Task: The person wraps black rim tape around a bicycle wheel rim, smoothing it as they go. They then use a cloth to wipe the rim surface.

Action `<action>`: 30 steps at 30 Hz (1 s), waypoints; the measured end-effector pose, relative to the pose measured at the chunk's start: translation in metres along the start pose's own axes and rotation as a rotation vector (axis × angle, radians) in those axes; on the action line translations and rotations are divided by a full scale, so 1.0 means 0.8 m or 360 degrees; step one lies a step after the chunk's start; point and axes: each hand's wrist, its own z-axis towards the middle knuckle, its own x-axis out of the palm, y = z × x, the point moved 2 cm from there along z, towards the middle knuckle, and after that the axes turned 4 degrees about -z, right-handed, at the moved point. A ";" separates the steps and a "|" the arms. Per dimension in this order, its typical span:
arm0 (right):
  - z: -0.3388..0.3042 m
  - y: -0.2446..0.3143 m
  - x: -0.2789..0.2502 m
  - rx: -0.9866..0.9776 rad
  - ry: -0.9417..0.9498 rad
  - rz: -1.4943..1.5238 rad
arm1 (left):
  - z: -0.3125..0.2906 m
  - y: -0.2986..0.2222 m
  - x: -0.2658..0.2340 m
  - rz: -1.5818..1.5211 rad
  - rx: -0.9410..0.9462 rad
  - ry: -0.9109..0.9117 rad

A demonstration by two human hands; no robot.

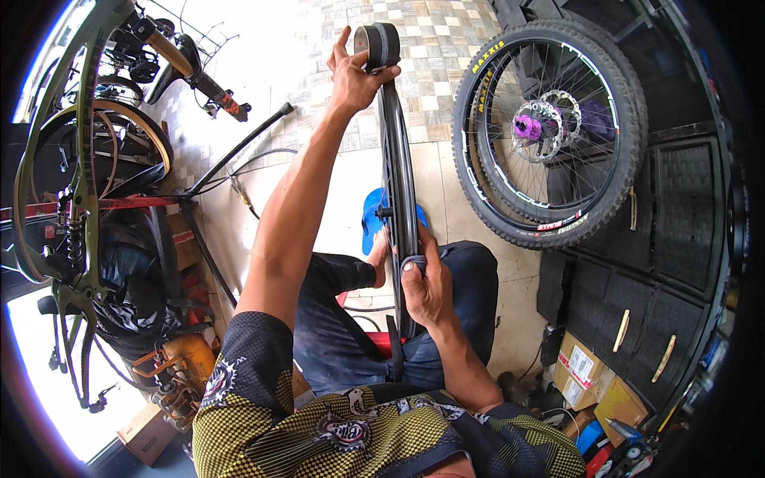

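Note:
A bare black bicycle rim [396, 151] stands upright between my knees, seen edge on. My left hand [355, 76] is stretched out to the rim's far top and grips a roll of dark rim tape [377, 45] there. My right hand [425, 285] presses on the near part of the rim, thumb and fingers pinching the tape against it. A strip of tape runs along the rim between the two hands. My legs in dark trousers [343, 334] sit under the rim.
A complete wheel with knobby tyre [550, 131], brake disc and purple hub leans against black drawers [677, 263] at right. A green bike frame in a repair stand [76, 199] stands at left. Cardboard boxes [586, 374] lie lower right. A blue sandal [371, 219] is on the tiled floor.

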 end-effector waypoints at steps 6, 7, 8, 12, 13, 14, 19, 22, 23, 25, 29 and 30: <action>-0.001 0.004 -0.002 0.0062 0.0020 0.0039 | -0.008 0.009 0.007 -0.0038 -0.0018 0.0014; -0.001 0.005 -0.002 0.0065 0.0024 0.0034 | -0.009 0.010 0.008 -0.0024 -0.0032 0.0019; -0.001 0.005 -0.003 0.0069 0.0027 0.0030 | -0.009 0.011 0.009 0.0005 -0.0074 0.0040; -0.001 0.004 -0.003 0.0032 0.0010 -0.0015 | -0.012 0.013 0.011 -0.0016 -0.0081 0.0051; -0.001 0.004 -0.003 0.0022 0.0000 -0.0020 | -0.012 0.014 0.012 -0.0014 -0.0092 0.0054; -0.001 0.004 -0.003 0.0000 -0.0018 -0.0019 | -0.013 0.015 0.012 0.0000 -0.0124 0.0068; -0.002 0.005 -0.002 0.0002 -0.0041 -0.0022 | -0.016 0.018 0.011 -0.0054 -0.0128 0.0043; -0.001 0.007 -0.001 -0.0020 -0.0053 -0.0025 | -0.018 0.017 0.011 -0.0053 -0.0133 0.0042; 0.000 0.007 -0.002 -0.0040 -0.0063 -0.0021 | -0.018 0.017 0.010 -0.0039 -0.0164 0.0056; 0.000 0.006 -0.001 -0.0049 -0.0060 -0.0033 | -0.018 0.016 0.009 -0.0072 -0.0143 0.0042; 0.000 0.005 0.000 -0.0040 -0.0059 -0.0012 | -0.018 0.018 0.011 -0.0032 -0.0239 0.0103; 0.000 0.005 0.000 -0.0031 -0.0052 -0.0020 | -0.018 0.019 0.011 -0.0050 -0.0282 0.0106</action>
